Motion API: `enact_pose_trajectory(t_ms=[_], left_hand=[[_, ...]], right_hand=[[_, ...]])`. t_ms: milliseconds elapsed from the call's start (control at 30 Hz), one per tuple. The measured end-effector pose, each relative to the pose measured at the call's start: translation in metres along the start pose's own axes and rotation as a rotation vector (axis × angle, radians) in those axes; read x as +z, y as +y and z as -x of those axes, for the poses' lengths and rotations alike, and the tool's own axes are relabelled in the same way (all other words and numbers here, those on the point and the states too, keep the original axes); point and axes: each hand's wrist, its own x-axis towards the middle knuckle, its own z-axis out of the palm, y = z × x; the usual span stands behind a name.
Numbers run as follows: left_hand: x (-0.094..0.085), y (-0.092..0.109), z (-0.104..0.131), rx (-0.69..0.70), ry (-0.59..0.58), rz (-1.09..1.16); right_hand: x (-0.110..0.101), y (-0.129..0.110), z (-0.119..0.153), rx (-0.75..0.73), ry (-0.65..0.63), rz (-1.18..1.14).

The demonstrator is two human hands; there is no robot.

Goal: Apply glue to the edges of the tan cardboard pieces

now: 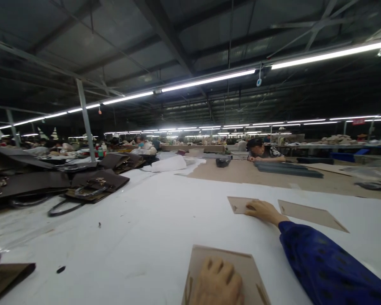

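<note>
My left hand [219,281] rests knuckles up on a flat grey-brown panel [233,256] at the near edge of the view. Its fingers are curled under, and whatever they hold is hidden. Further out, my right hand [262,210], in a dark blue patterned sleeve [324,258], has its bent fingers on the right end of a smaller grey-brown panel [237,204]. Just right of that hand lies a longer panel of the same colour [311,215], untouched. Darker strips show along the ends of the near panel. All three lie on a white-covered table [139,237].
Dark brown handbags [97,184] with handles are piled at the left. A brown item's corner [9,277] lies near left. Beyond the white sheet are a brown board [216,173], dark grey strips [288,168] and a black bundle [222,162]. Another person [263,150] leans at the far side.
</note>
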Motion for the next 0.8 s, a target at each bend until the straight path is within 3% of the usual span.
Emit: enact_pose_trajectory(t_ms=[167, 300, 533, 633, 700, 800], left_hand=[[-0.007, 0.004, 0.001, -0.052, -0.116, 0.073], [-0.017, 0.006, 0.002, -0.132, -0.185, 0.152], [-0.025, 0.012, 0.007, -0.185, -0.155, 0.221], [-0.024, 0.015, 0.011, -0.183, -0.111, 0.226], [-0.023, 0.016, 0.013, -0.186, -0.092, 0.224], [-0.021, 0.016, 0.014, -0.189, -0.065, 0.216]], right_hand=[[0.007, -0.015, 0.010, -0.039, 0.077, 0.079], [0.000, -0.019, 0.025, -0.055, 0.101, 0.153], [-0.029, 0.028, 0.118, -0.058, 0.065, 0.212], [-0.031, 0.040, 0.146, -0.048, 0.052, 0.160], [-0.025, 0.039, 0.147, -0.012, 0.059, 0.112], [-0.014, 0.031, 0.124, 0.031, 0.052, 0.029]])
